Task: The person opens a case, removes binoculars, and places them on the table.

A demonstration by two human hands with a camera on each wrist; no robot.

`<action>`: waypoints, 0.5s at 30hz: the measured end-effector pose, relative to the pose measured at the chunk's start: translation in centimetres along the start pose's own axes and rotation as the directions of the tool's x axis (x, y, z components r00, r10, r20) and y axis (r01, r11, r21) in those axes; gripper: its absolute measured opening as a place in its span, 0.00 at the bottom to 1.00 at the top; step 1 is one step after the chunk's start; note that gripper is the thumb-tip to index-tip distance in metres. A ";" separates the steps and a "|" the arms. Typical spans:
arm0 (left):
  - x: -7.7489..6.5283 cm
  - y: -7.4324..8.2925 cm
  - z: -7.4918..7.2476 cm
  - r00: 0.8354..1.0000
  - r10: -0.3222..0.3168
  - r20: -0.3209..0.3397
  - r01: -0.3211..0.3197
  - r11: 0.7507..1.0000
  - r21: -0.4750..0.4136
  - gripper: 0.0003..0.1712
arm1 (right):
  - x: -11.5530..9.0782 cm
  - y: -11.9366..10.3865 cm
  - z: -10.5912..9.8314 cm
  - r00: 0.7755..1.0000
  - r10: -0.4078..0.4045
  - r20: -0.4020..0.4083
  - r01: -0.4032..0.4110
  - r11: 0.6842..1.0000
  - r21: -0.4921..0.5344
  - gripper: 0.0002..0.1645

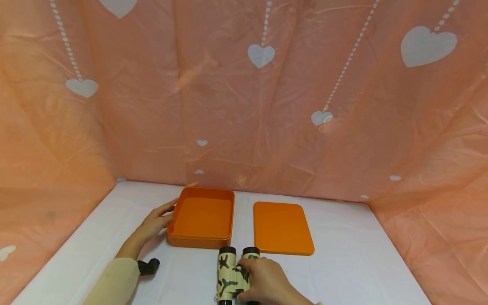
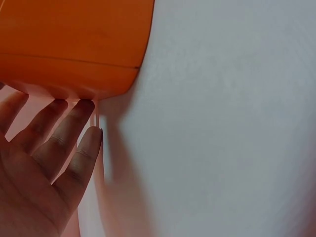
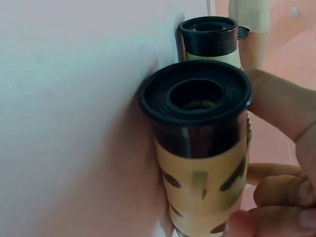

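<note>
A pair of camouflage-patterned binoculars [image 1: 226,273] with black rims lies on the table at the near edge of the head view. My right hand [image 1: 270,279] grips it from the right, thumb and fingers on either side of the barrels. Seen from the right wrist, one black-rimmed barrel end [image 3: 197,143] is close, the other behind it. Further back on the left stands an orange rectangular box [image 1: 200,242], uncovered, with nothing visible inside. Against its left side rests my left hand [image 1: 154,222]; in the left wrist view its extended fingertips [image 2: 85,106] touch the box wall [image 2: 64,74].
A flat orange lid [image 1: 284,228] lies to the right of the box, just beyond the binoculars. The white table [image 1: 350,254] is enclosed by pink curtains [image 1: 228,106] with heart prints at the back and both sides. A black device [image 1: 149,267] sits at my left wrist.
</note>
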State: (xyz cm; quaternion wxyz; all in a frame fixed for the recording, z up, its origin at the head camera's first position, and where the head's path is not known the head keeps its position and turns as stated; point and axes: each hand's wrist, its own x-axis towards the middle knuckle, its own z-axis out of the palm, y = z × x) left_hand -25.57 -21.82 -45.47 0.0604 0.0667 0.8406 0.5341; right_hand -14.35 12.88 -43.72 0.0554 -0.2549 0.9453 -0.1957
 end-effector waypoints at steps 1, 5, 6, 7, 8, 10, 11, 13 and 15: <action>0.0 0.0 -0.1 1.000 0.000 -0.003 0.000 1.000 -0.004 0.35 | 0.0 -0.1 0.0 1.000 0.002 0.002 -0.002 1.000 -0.003 0.36; 0.0 0.0 -0.2 1.000 0.008 -0.012 -0.008 1.000 -0.012 0.36 | 0.3 -0.3 -0.2 1.000 0.018 0.019 -0.018 1.000 -0.019 0.37; 0.0 0.0 -0.2 1.000 0.009 -0.014 -0.009 1.000 -0.013 0.36 | 0.4 -0.4 -0.2 0.999 0.025 0.025 -0.025 0.999 -0.023 0.37; 0.0 0.0 -0.3 1.000 0.008 -0.017 -0.008 1.000 -0.014 0.36 | 0.4 -0.4 -0.2 0.999 0.032 0.030 -0.031 0.999 -0.027 0.37; 0.0 -0.1 -0.3 1.000 0.009 -0.019 -0.009 1.000 -0.013 0.36 | 0.5 -0.5 -0.3 0.999 0.036 0.033 -0.035 0.999 -0.030 0.37; 0.0 -0.1 -0.2 1.000 0.003 -0.016 -0.003 1.000 -0.014 0.36 | 0.6 -0.6 -0.3 0.998 0.042 0.036 -0.040 0.998 -0.042 0.38; 0.1 -0.2 -0.2 1.000 0.003 -0.016 -0.003 1.000 -0.016 0.36 | 0.6 -0.6 -0.3 0.998 0.047 0.037 -0.045 0.998 -0.047 0.38; 0.1 -0.2 -0.1 1.000 0.002 -0.014 -0.002 1.000 -0.024 0.36 | 0.6 -0.7 -0.3 0.998 0.047 0.032 -0.044 0.997 -0.066 0.38; 0.2 -0.2 0.0 1.000 -0.001 -0.010 0.001 1.000 -0.024 0.36 | 0.6 -0.8 -0.3 0.999 0.042 0.029 -0.040 0.995 -0.087 0.38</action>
